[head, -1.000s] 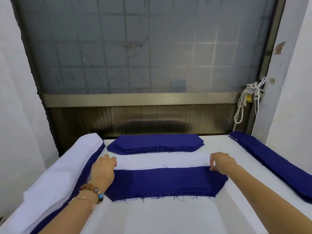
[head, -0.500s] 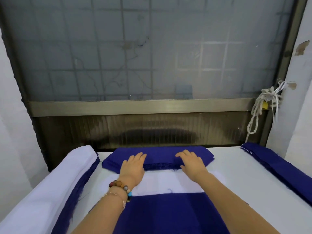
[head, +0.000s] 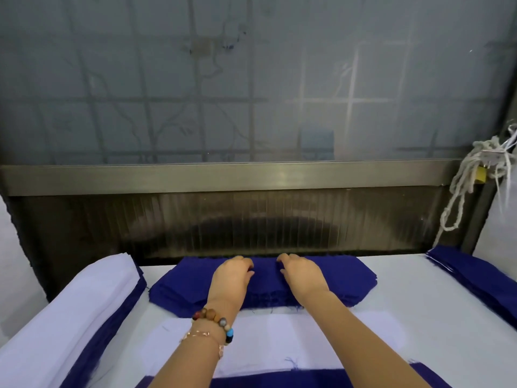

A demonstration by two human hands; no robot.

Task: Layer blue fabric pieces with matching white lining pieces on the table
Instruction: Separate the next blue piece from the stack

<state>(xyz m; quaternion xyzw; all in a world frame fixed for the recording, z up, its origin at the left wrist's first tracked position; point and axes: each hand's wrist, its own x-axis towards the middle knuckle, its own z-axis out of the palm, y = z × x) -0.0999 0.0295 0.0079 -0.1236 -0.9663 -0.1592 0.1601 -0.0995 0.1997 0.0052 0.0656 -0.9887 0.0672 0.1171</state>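
Observation:
A stack of blue fabric pieces (head: 344, 278) lies at the far end of the white table (head: 436, 317). Both hands rest on top of it near its middle. My left hand (head: 232, 275), with a bead bracelet on the wrist, and my right hand (head: 303, 275) have their fingers curled into the top blue piece. Nearer me, a white lining piece (head: 279, 343) lies flat across the table under my forearms. A blue piece (head: 279, 383) covers its near part at the bottom edge of the view.
A thick pile of white lining (head: 70, 312) over blue cloth runs along the table's left side. Another blue stack (head: 475, 275) lies along the right edge. Behind the table stands a dark panel and frosted window (head: 251, 93). A knotted rope (head: 470, 177) hangs at the right.
Both hands left the ends of the near blue piece and reached forward onto the far blue stack. Their fingers, flat half a second ago, now curl into its top piece.

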